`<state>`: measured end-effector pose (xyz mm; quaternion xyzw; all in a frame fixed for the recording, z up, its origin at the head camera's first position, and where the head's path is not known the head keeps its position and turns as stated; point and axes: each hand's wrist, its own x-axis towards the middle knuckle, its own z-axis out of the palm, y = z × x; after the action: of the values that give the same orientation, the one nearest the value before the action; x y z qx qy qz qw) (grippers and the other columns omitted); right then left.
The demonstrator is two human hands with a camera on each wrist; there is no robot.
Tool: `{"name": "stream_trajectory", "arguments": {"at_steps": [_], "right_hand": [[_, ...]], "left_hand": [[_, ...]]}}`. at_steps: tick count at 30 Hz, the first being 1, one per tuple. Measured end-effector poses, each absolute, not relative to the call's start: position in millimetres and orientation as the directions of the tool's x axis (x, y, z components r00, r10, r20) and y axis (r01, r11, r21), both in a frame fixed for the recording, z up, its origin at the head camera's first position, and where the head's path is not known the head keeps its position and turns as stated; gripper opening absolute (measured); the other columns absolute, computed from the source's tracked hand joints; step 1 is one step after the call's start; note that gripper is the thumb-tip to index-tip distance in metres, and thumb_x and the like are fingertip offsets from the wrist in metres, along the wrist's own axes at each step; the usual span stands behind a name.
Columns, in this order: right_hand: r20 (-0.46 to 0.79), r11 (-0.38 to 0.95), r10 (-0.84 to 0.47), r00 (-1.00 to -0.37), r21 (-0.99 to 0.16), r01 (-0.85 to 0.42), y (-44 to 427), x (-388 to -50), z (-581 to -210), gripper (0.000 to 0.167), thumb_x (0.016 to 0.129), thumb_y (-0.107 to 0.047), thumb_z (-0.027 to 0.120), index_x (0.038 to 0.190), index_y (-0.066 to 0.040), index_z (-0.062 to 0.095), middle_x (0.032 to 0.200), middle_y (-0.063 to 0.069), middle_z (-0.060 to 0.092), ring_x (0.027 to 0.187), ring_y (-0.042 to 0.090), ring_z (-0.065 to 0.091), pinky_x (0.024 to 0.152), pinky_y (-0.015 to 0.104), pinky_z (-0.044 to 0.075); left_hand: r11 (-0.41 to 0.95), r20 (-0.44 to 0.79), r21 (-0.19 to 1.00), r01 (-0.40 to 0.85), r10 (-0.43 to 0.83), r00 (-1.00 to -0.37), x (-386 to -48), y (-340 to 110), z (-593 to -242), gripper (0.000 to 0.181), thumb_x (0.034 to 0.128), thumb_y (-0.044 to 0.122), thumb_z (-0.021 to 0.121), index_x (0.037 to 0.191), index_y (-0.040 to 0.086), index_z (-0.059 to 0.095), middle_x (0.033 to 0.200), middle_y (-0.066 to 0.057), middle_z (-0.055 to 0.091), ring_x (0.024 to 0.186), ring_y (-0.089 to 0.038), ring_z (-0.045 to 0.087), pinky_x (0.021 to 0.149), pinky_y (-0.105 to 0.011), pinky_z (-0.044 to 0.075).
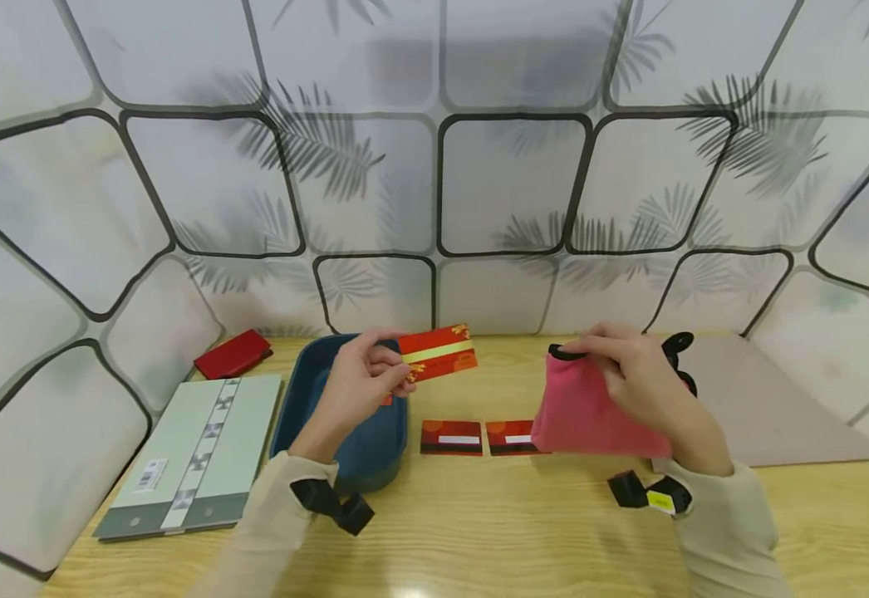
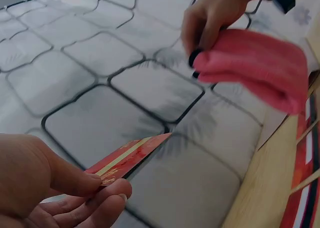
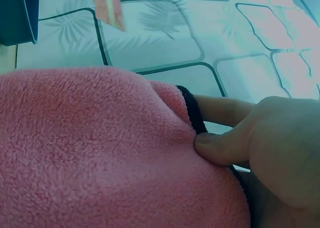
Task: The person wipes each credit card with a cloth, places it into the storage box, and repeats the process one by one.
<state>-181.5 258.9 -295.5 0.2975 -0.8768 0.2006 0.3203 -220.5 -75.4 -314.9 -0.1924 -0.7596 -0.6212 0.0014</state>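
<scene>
Red card (image 1: pixel 445 355) sits between two and three o'clock from the left hand (image 1: pixel 360 378), the nearer one, long axis pointing likewise; thumb and fingers pinch one end. At three o'clock, the right hand (image 1: pixel 632 365) pinches pink fleece cloth (image 1: pixel 591 411). Yellow striping runs lengthwise along the card.

Leaf-printed walls (image 1: pixel 513 183) around a wood-grain tabletop (image 1: pixel 479 531)

The pale grey-white back wall (image 1: pixel 375 191) is patterned with rounded four-sided outlines, some black, others soft grey. Grey palm fronds (image 1: pixel 330 149) overlap them, several crisp, several faded. The same print covers the left side wall (image 1: pixel 38 216) and the right side wall (image 1: pixel 864 365), both angling toward the camera. The tabletop is light yellowish wood with fine streaked grain. A bright glare spot (image 1: pixel 408 591) lies at the bottom edge of the head view.
</scene>
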Motion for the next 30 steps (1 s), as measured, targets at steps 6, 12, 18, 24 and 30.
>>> {"name": "stream_trajectory", "arguments": {"at_steps": [6, 12, 18, 24, 30], "right_hand": [[0.695, 0.768, -0.365, -0.62, -0.152, -0.622, 260.5, -174.5, -297.2, 0.043, 0.076, 0.021, 0.053, 0.094, -0.011, 0.076, 0.088, 0.001, 0.065, 0.08, 0.017, 0.06, 0.07, 0.019, 0.042], [0.699, 0.754, -0.38, -0.605, -0.144, -0.64, 257.4, -177.7, -300.6, 0.041, 0.076, 0.019, 0.054, 0.094, -0.011, 0.076, 0.087, 0.001, 0.064, 0.08, 0.018, 0.06, 0.071, 0.022, 0.041], [0.705, 0.752, -0.388, -0.593, -0.13, -0.647, 253.1, -180.4, -302.8, 0.042, 0.076, 0.019, 0.054, 0.094, -0.012, 0.075, 0.087, 0.001, 0.064, 0.08, 0.018, 0.061, 0.068, 0.024, 0.04], [0.695, 0.758, -0.395, -0.601, -0.124, -0.641, 250.6, -182.3, -298.3, 0.042, 0.077, 0.019, 0.052, 0.094, -0.011, 0.074, 0.089, 0.002, 0.064, 0.081, 0.019, 0.062, 0.069, 0.027, 0.041], [0.701, 0.757, -0.398, -0.592, -0.114, -0.644, 250.9, -183.1, -296.7, 0.043, 0.075, 0.021, 0.052, 0.094, -0.011, 0.073, 0.088, 0.002, 0.063, 0.08, 0.019, 0.06, 0.07, 0.024, 0.04]], "left_hand": [[0.335, 0.147, 0.921, 0.2, 0.178, -0.973, -246.2, -115.8, -323.0, 0.045, 0.092, -0.005, 0.056, 0.136, -0.002, 0.046, 0.092, -0.024, 0.067, 0.068, -0.022, 0.069, 0.068, -0.034, 0.06], [0.564, 0.003, 0.819, 0.107, 0.181, -0.983, -265.7, -134.2, -336.7, 0.045, 0.0881, -0.008, 0.054, 0.133, -0.004, 0.048, 0.083, -0.022, 0.07, 0.068, -0.033, 0.069, 0.063, -0.038, 0.059], [0.723, -0.096, 0.684, 0.095, 0.218, -0.971, -276.6, -141.1, -343.4, 0.049, 0.0866, -0.006, 0.056, 0.135, -0.007, 0.045, 0.079, -0.016, 0.07, 0.065, -0.026, 0.069, 0.063, -0.035, 0.059], [0.782, -0.175, 0.621, 0.049, 0.199, -0.964, -278.4, -152.7, -336.7, 0.057, 0.0914, -0.002, 0.056, 0.142, -0.009, 0.032, 0.098, -0.025, 0.067, 0.078, -0.033, 0.068, 0.068, -0.039, 0.059], [0.655, -0.009, 0.749, 0.1, 0.161, -0.987, -266.6, -149.3, -333.5, 0.046, 0.0934, 0.004, 0.059, 0.134, -0.009, 0.044, 0.106, -0.028, 0.068, 0.079, -0.034, 0.071, 0.066, -0.036, 0.06]]}}
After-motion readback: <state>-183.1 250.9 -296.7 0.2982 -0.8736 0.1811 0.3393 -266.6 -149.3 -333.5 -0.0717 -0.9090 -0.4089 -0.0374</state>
